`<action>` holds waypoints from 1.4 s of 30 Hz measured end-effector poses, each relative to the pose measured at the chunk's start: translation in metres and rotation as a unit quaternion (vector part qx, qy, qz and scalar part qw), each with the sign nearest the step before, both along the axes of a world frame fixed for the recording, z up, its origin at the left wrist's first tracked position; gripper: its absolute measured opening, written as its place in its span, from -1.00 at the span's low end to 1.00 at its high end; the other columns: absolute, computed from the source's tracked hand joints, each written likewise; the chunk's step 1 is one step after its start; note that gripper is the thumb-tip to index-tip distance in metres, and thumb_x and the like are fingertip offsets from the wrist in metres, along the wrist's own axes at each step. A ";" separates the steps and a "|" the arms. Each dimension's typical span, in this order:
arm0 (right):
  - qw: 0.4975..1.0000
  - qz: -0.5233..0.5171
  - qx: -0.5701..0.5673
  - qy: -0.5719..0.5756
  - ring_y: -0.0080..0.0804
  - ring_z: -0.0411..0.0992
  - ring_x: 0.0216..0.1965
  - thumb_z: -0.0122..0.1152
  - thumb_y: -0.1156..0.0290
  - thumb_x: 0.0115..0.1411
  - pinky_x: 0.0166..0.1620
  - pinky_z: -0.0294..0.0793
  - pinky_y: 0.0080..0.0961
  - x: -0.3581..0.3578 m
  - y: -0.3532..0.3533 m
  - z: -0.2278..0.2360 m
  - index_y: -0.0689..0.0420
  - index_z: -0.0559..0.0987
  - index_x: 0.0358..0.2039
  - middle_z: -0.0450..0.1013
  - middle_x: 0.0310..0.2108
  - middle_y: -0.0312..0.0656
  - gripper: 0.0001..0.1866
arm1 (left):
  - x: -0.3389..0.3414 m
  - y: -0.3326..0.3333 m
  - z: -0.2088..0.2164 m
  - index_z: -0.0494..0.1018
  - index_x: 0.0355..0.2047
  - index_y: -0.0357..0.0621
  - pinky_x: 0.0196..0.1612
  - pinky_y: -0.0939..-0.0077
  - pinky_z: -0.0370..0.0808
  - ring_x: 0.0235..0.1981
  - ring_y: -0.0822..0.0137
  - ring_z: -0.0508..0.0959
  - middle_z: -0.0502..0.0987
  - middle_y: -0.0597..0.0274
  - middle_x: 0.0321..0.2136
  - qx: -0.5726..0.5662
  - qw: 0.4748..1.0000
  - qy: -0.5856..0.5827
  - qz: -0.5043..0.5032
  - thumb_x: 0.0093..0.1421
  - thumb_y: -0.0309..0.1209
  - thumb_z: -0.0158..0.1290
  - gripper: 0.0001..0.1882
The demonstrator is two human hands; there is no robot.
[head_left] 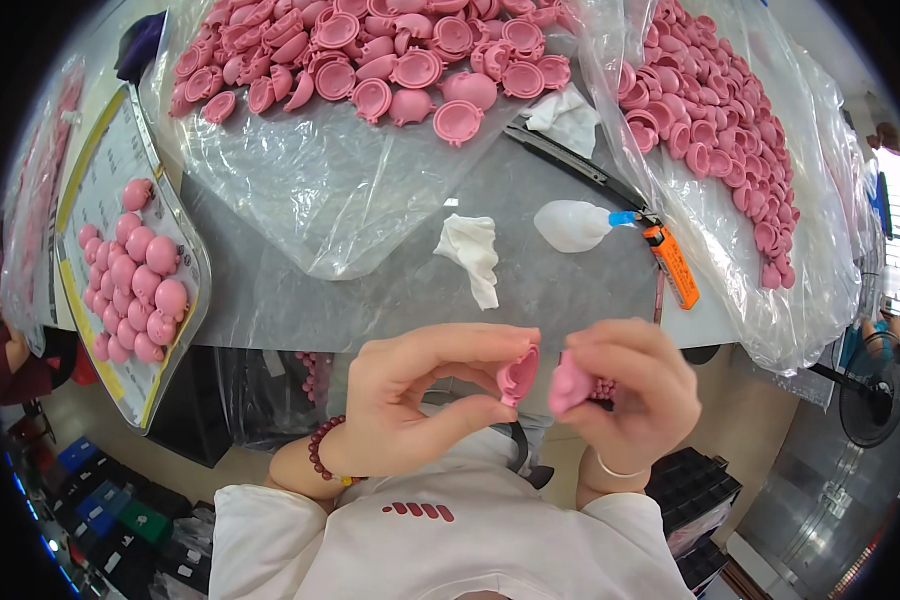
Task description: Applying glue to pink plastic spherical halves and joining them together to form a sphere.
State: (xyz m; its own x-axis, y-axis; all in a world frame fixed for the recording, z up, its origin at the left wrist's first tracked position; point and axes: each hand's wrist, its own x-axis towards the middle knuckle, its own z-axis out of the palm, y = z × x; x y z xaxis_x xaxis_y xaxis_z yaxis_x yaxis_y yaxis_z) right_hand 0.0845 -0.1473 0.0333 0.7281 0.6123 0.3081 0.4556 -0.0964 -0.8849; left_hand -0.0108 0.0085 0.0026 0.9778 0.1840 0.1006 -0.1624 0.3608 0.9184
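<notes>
Pinching a pink half-shell (517, 375) in the left hand (405, 400), gripping narrowly by its edges between thumb and fingertips, and showing its hollow side. Gripping a pink molded piece (570, 385) in the right hand (638, 395), closing thumb and curled fingers around it, but being unable to tell its exact form through blur. Holding these 2 parts near each other yet apart, over the lap, just off the near edge of a gray tabletop (370, 310). Wearing a dark red bead bracelet (320, 450) on the left wrist, a pale bangle (618, 472) on the right, and a white T-shirt (400, 560).

Facing a large heap of pink half-shells (415, 68) on clear plastic sheeting (340, 220) across the table, and another pink heap (720, 140) on plastic farther right. Having a metal-rimmed tray (205, 290) of rounded pink balls (122, 272) at the left. Sitting before a crumpled white tissue (468, 255) at mid-table, with a white squeeze bottle (568, 226) with a blue tip lying to its right. Having an orange lighter-shaped object (672, 268) beside that bottle, and a black cutter knife (570, 160) beyond, near another white tissue (567, 118).
</notes>
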 end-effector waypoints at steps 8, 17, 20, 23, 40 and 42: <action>0.997 0.039 0.028 -0.068 -0.40 0.38 -0.48 0.35 0.52 -0.33 -0.46 0.37 -0.64 -0.002 0.009 -0.015 0.25 0.50 -0.40 0.41 -0.38 -0.10 -0.63 | 0.003 0.000 0.000 0.39 -0.23 -0.36 -0.26 0.55 0.47 -0.30 0.29 0.51 0.42 -0.07 -0.20 0.107 0.994 -0.011 0.024 -0.17 -0.69 0.13 -0.60; 0.991 0.036 0.076 -0.106 -0.43 0.36 -0.54 0.28 0.65 -0.35 -0.52 0.35 -0.63 -0.014 0.010 -0.024 0.18 0.53 -0.45 0.40 -0.60 -0.22 -0.68 | 0.006 -0.001 -0.008 0.38 -0.21 -0.38 -0.27 0.52 0.42 -0.32 0.30 0.49 0.45 -0.12 -0.27 0.063 0.997 -0.030 0.034 -0.30 -0.45 0.31 -0.42; 0.993 0.013 0.083 -0.081 -0.40 0.35 -0.53 0.25 0.64 -0.35 -0.50 0.34 -0.60 -0.006 0.003 -0.022 0.20 0.51 -0.46 0.39 -0.60 -0.22 -0.70 | 0.004 0.005 -0.008 0.39 -0.24 -0.37 -0.30 0.54 0.43 -0.34 0.30 0.49 0.47 -0.12 -0.31 0.055 0.997 -0.034 0.047 -0.30 -0.41 0.31 -0.44; 0.992 -0.064 0.081 -0.073 -0.40 0.34 -0.45 0.23 0.57 -0.32 -0.43 0.32 -0.58 0.005 0.001 -0.028 0.23 0.48 -0.41 0.39 -0.50 -0.19 -0.67 | 0.004 0.007 -0.010 0.41 -0.29 -0.34 -0.32 0.55 0.43 -0.36 0.31 0.49 0.48 -0.12 -0.34 0.078 0.993 -0.074 0.050 -0.29 -0.40 0.31 -0.48; 0.983 -0.136 0.092 0.083 -0.61 0.32 -0.51 0.12 0.57 -0.07 -0.40 0.30 -0.72 0.029 0.029 -0.027 0.30 0.41 -0.38 0.45 -0.43 -0.14 -0.81 | 0.005 0.006 -0.008 0.33 -0.24 -0.32 -0.36 0.56 0.48 -0.42 0.29 0.52 0.44 0.00 -0.39 -0.311 0.945 0.052 -0.080 -0.13 -0.14 0.21 -0.43; 0.976 -0.147 0.122 0.101 -0.60 0.34 -0.46 0.06 0.59 -0.04 -0.36 0.32 -0.73 0.028 0.028 -0.030 0.33 0.40 -0.39 0.45 -0.43 -0.10 -0.85 | 0.006 0.010 -0.005 0.33 -0.24 -0.33 -0.42 0.55 0.47 -0.45 0.28 0.51 0.43 0.04 -0.44 -0.340 0.927 0.080 -0.134 -0.10 0.02 0.12 -0.36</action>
